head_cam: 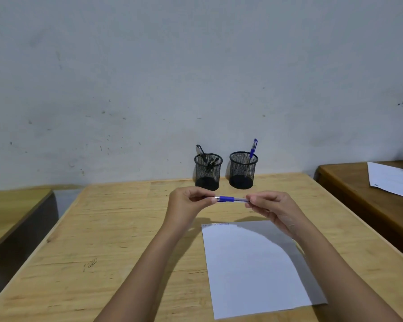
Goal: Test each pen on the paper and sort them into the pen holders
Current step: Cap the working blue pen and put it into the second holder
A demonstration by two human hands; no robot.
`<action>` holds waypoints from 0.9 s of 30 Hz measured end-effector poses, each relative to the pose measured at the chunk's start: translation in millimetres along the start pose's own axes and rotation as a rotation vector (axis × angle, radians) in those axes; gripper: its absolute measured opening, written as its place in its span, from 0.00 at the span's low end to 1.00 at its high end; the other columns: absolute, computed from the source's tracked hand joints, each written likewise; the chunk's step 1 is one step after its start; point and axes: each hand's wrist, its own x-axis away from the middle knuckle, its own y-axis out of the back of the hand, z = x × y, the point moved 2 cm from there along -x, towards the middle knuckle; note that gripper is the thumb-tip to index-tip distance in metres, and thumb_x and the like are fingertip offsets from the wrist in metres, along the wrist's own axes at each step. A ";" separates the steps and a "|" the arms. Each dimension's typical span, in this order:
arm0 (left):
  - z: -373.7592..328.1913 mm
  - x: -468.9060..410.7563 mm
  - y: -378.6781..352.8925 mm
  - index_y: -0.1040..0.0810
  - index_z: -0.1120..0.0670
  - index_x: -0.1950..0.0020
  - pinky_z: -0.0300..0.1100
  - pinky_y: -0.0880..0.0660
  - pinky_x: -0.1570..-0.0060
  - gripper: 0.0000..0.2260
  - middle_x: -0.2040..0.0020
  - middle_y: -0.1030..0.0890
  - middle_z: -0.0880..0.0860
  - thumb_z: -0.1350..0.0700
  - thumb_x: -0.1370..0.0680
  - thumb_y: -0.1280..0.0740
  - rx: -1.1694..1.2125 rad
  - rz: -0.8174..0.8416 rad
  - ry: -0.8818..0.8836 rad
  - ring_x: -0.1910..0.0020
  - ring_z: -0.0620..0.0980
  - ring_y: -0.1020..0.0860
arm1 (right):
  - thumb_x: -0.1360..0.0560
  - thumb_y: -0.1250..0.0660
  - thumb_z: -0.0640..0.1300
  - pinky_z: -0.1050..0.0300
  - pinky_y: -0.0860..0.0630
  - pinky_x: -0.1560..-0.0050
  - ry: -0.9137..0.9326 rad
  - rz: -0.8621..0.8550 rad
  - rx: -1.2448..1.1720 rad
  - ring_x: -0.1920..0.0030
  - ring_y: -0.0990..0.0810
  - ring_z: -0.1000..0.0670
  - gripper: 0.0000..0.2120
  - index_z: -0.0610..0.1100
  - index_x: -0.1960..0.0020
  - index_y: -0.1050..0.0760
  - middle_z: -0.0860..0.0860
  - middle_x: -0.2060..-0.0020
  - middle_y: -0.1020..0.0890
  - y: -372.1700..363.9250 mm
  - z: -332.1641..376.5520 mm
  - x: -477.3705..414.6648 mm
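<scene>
blue pen (228, 199) held level in the air over the desk (102, 228), between paper (242, 263) and the two mesh holders. left hand (189, 201) pinches the tip end, right hand (270, 205) pinches the clear barrel end; looks like a cap coming off or going on, cannot tell which. paper lies flat near the body, under the right forearm, faint marks along its top edge. left holder (207, 175) carries dark pens (201, 152), right holder (242, 173) one capped blue pen (253, 148). sorting by colour seems likely, so this one probably belongs in the right holder.
</scene>
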 end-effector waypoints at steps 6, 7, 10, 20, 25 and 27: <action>-13.9 -22.5 -6.4 0.17 0.58 0.57 0.32 0.23 0.58 0.08 0.60 0.15 0.53 0.67 0.34 0.25 0.022 -0.006 -0.046 0.61 0.45 0.18 | 0.36 0.25 0.34 0.60 0.23 0.65 0.074 0.000 0.481 0.64 0.17 0.51 0.07 0.41 0.59 0.16 0.47 0.66 0.14 -0.3 -0.3 -4.7; -19.5 -28.8 -10.8 0.17 0.57 0.57 0.33 0.22 0.57 0.09 0.60 0.16 0.53 0.67 0.34 0.25 0.029 0.001 -0.066 0.61 0.46 0.17 | 0.35 0.24 0.34 0.57 0.21 0.62 0.083 0.002 0.512 0.63 0.16 0.49 0.07 0.41 0.58 0.16 0.46 0.64 0.14 -0.5 0.2 -6.9; -33.5 -46.6 -32.5 0.18 0.54 0.58 0.35 0.22 0.55 0.11 0.62 0.16 0.50 0.68 0.33 0.26 -0.017 0.043 -0.128 0.61 0.45 0.17 | 0.34 0.25 0.33 0.59 0.20 0.56 0.145 0.039 0.617 0.61 0.16 0.52 0.10 0.47 0.58 0.18 0.47 0.62 0.15 0.0 3.6 -14.6; -0.8 -94.9 -87.2 0.21 0.56 0.51 0.44 0.25 0.48 0.11 0.56 0.19 0.50 0.49 0.26 0.31 -0.274 0.080 -0.068 0.54 0.48 0.21 | 0.29 0.33 0.29 0.52 0.20 0.49 0.251 -0.343 0.137 0.53 0.18 0.40 0.09 0.39 0.58 0.31 0.41 0.59 0.22 61.0 18.9 -60.4; 31.9 -114.3 -103.3 0.33 0.55 0.35 0.32 0.39 0.48 0.20 0.46 0.34 0.42 0.49 0.23 0.34 -0.443 0.169 0.001 0.44 0.40 0.34 | 0.25 0.36 0.33 0.63 0.19 0.56 0.297 -0.486 -0.036 0.53 0.17 0.43 0.05 0.40 0.56 0.31 0.43 0.56 0.25 72.3 34.6 -105.2; 43.3 -124.6 -107.4 0.38 0.54 0.30 0.33 0.40 0.40 0.28 0.38 0.36 0.42 0.45 0.25 0.34 -0.439 0.174 -0.002 0.37 0.40 0.36 | 0.25 0.35 0.35 0.61 0.19 0.54 0.320 -0.521 0.034 0.55 0.17 0.45 0.04 0.41 0.57 0.29 0.47 0.59 0.22 73.9 35.0 -122.6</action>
